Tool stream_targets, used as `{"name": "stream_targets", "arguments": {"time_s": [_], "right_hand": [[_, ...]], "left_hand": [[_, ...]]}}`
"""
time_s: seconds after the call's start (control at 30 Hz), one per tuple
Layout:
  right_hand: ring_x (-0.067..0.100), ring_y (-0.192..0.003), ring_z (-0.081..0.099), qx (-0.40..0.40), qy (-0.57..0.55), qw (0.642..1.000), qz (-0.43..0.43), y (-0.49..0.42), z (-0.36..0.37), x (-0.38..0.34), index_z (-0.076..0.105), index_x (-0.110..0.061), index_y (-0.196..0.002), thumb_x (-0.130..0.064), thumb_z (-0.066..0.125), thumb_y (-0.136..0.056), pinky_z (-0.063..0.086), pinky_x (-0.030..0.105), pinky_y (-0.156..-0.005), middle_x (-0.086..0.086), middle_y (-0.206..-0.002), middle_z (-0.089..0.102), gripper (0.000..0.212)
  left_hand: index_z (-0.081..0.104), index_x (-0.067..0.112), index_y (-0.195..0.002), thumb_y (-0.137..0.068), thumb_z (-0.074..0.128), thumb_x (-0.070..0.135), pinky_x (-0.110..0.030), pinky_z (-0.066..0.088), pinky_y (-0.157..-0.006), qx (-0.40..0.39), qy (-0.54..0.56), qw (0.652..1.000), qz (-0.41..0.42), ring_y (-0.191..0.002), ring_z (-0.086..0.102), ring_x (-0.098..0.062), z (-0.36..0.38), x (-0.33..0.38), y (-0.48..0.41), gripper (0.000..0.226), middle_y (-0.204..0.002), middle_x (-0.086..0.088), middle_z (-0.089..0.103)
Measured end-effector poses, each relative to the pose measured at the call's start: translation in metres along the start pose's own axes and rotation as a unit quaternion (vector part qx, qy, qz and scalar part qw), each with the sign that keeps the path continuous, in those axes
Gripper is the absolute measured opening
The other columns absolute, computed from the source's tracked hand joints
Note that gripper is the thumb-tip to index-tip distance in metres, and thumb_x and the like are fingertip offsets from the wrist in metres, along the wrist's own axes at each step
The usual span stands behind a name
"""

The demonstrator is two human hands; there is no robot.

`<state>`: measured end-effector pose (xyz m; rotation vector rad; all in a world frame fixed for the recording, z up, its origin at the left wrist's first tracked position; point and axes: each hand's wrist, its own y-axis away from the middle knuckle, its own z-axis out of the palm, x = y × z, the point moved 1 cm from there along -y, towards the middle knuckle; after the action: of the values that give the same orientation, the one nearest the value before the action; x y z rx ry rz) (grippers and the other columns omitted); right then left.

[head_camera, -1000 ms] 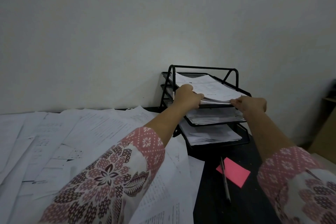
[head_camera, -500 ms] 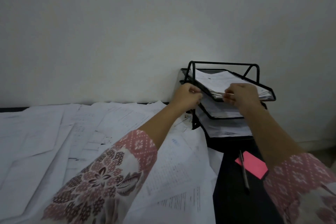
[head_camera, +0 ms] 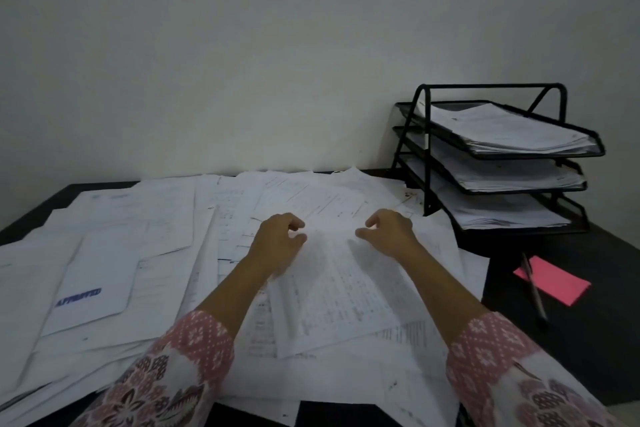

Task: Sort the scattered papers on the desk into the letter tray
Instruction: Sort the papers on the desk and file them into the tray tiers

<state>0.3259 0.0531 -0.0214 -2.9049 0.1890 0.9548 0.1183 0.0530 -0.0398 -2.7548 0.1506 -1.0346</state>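
White printed papers (head_camera: 156, 236) lie scattered and overlapping over most of the dark desk. A black wire letter tray (head_camera: 426, 149) with three tiers stands at the back right, a stack of sheets (head_camera: 502, 130) in each tier. My left hand (head_camera: 277, 243) and my right hand (head_camera: 389, 232) are side by side in the middle of the desk. They sit low over a printed sheet (head_camera: 332, 281) that lies on top of the pile. The fingers of both are loosely curled and hold nothing. Neither hand touches the tray.
A pink note (head_camera: 554, 282) lies on bare desk (head_camera: 571, 340) to the right of the pile, with a pen (head_camera: 535, 291) across it. A sheet stamped APPROVED (head_camera: 79, 296) lies at the left. A plain wall stands right behind the desk.
Both hands let go of the stack in the tray's top tier and came back left and down to the scattered papers. The view swung left, so the tray now sits at the right.
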Motion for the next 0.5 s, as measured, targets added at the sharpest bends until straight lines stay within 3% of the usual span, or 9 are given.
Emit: {"name": "stream_targets", "arguments": {"time_s": [0.13, 0.27, 0.4, 0.5], "right_hand": [[0.03, -0.127, 0.032, -0.016, 0.091, 0.995, 0.036, 0.005, 0.022, -0.001, 0.048, -0.017, -0.126, -0.057, 0.063, -0.079, 0.031, 0.04, -0.101, 0.009, -0.132, 0.04, 0.063], [0.029, -0.125, 0.033, -0.009, 0.103, 0.994, 0.037, 0.006, 0.029, 0.0, 0.047, -0.018, -0.126, -0.058, 0.064, -0.077, 0.03, 0.04, -0.101, 0.009, -0.132, 0.038, 0.065], [0.027, -0.123, 0.033, -0.004, 0.081, 0.996, 0.034, 0.006, 0.029, 0.0, 0.05, -0.02, -0.123, -0.054, 0.066, -0.078, 0.032, 0.037, -0.099, 0.008, -0.13, 0.038, 0.059], [0.026, -0.123, 0.035, 0.0, 0.085, 0.996, 0.035, 0.006, 0.029, 0.0, 0.051, -0.02, -0.123, -0.05, 0.065, -0.079, 0.033, 0.036, -0.097, 0.007, -0.129, 0.04, 0.055]], "left_hand": [[0.051, 0.017, -0.131, -0.087, 0.058, 0.047, -0.037, 0.036, -0.104, -0.054, -0.102, 0.993, 0.018, -0.123, 0.045, -0.02, 0.002, -0.024, 0.003, 0.054, -0.135, -0.003, 0.049], [0.046, 0.019, -0.135, -0.081, 0.057, 0.061, -0.038, 0.034, -0.103, -0.079, -0.18, 0.98, 0.04, -0.124, 0.042, -0.023, 0.002, -0.019, -0.003, 0.069, -0.135, -0.004, 0.046], [0.054, 0.017, -0.118, -0.079, 0.066, 0.05, -0.028, 0.041, -0.083, -0.122, -0.173, 0.977, 0.036, -0.108, 0.052, -0.019, -0.004, -0.006, -0.015, 0.053, -0.121, -0.002, 0.057], [0.054, 0.016, -0.12, -0.086, 0.062, 0.036, -0.029, 0.041, -0.086, -0.159, -0.175, 0.971, 0.04, -0.111, 0.052, -0.019, -0.011, -0.001, -0.023, 0.04, -0.125, -0.002, 0.055]]}}
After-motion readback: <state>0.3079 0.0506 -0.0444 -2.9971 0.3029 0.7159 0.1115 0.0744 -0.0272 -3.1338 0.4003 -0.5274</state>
